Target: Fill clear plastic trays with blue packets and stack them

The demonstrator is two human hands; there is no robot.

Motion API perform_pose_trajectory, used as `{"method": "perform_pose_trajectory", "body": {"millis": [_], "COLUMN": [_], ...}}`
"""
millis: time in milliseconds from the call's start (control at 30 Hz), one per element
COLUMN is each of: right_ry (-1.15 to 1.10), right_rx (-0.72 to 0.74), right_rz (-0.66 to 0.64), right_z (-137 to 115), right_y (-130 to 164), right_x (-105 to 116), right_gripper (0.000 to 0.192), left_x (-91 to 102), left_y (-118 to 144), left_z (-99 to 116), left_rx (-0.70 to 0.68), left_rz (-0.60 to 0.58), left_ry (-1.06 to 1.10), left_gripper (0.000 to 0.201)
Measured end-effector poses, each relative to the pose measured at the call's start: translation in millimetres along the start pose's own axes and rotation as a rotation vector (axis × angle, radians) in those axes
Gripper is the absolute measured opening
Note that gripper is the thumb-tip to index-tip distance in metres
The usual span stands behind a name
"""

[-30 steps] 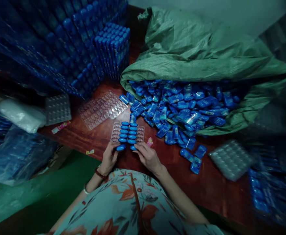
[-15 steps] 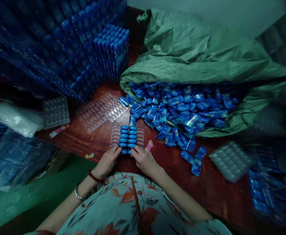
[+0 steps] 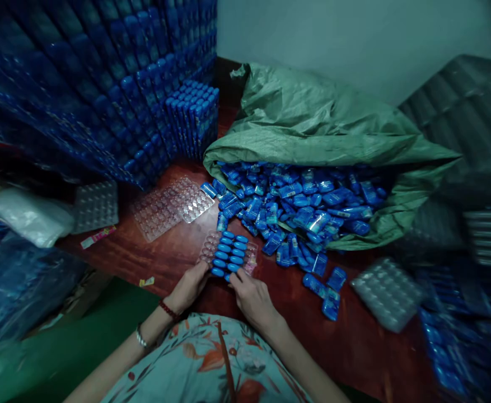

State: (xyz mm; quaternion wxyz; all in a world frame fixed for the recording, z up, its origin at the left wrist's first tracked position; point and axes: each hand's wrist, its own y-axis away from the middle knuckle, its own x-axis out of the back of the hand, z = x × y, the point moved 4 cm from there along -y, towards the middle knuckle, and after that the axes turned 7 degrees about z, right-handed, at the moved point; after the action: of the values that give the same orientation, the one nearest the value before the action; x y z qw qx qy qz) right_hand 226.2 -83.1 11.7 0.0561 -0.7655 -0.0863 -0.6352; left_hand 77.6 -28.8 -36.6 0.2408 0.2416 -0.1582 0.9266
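In front of me a clear blister tray (image 3: 209, 246) lies slightly turned on the table. Two columns of small blue bottles (image 3: 224, 248) stand in its middle, while clear cavities show on both sides. My left hand (image 3: 191, 284) pinches the tray's near left corner, fingers closed. At the near end of the right column, my right hand (image 3: 251, 294) has its thumb and fingers closed around a blue bottle (image 3: 228, 277), which they partly cover.
A green woven sack (image 3: 312, 143) spills a heap of blue bottles (image 3: 295, 201) behind the tray. Stacked packs (image 3: 192, 120) rise at the back left. More clear trays (image 3: 173, 207) lie left, with another tray (image 3: 390, 294) at right. The table's front edge borders a green floor (image 3: 98, 319).
My left hand has shifted from the near bottles to the tray's left corner. The tray has turned slightly clockwise. My view has tilted upward, showing more wall.
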Motion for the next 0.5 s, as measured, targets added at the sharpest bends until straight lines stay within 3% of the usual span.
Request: {"method": "perform_pose_trajectory", "body": {"millis": [167, 300, 400, 500], "right_ry": [0.057, 0.008, -0.074, 0.008], "right_rx": [0.068, 0.125, 0.03, -0.042], "right_rz": [0.175, 0.356, 0.468, 0.365], "right_z": [18, 34, 63, 92], "right_y": [-4, -2, -18, -58], "right_x": [6, 21, 37, 46], "right_gripper": [0.008, 0.021, 0.028, 0.045], "left_x": [-6.2, 8.7, 26.6, 35.8], "left_y": [-28, -28, -42, -82], "left_z": [-5, -7, -5, -3], "left_rx": [-0.01, -0.065, -0.05, -0.031], "left_rz": [-0.127, -0.195, -0.087, 0.108], "left_ry": [0.035, -0.026, -0.061, -0.078], "left_gripper": [0.013, 0.013, 0.018, 0.023]}}
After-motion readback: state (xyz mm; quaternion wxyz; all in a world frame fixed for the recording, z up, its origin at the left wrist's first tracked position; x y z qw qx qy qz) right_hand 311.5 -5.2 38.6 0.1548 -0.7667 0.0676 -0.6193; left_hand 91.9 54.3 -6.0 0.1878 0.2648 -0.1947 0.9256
